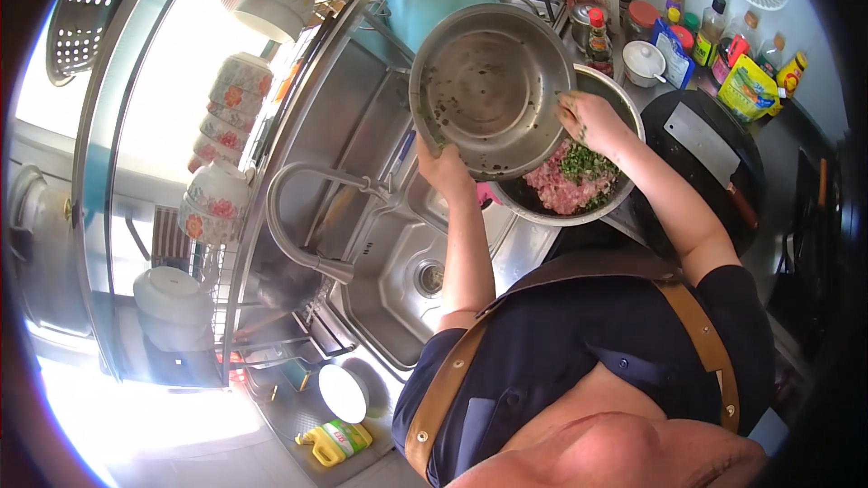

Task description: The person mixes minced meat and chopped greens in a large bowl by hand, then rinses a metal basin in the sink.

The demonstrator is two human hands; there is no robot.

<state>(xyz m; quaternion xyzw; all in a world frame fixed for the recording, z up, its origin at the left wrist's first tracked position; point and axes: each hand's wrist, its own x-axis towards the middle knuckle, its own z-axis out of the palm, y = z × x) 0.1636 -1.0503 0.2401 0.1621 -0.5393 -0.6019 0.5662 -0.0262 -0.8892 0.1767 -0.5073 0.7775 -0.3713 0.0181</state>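
My left hand [445,173] grips the lower left rim of a stainless steel basin [489,85], which is tilted so its inside faces me. Dark and green bits cling to its bottom and wall. At the basin's right rim, my right hand [592,120] has its fingers curled against the edge, with green flecks on the skin. Partly hidden below is a second, larger metal bowl [636,115]. Pink minced meat [566,186] lies in that bowl, with chopped green herbs [588,164] heaped on and beside it.
A cleaver [705,142] rests on a round black board [654,196] at right. Sauce bottles [708,30] and a lidded white jar [643,62] stand behind. Left are a sink [386,298], a curved faucet [278,203] and a rack of flowered bowls [224,142].
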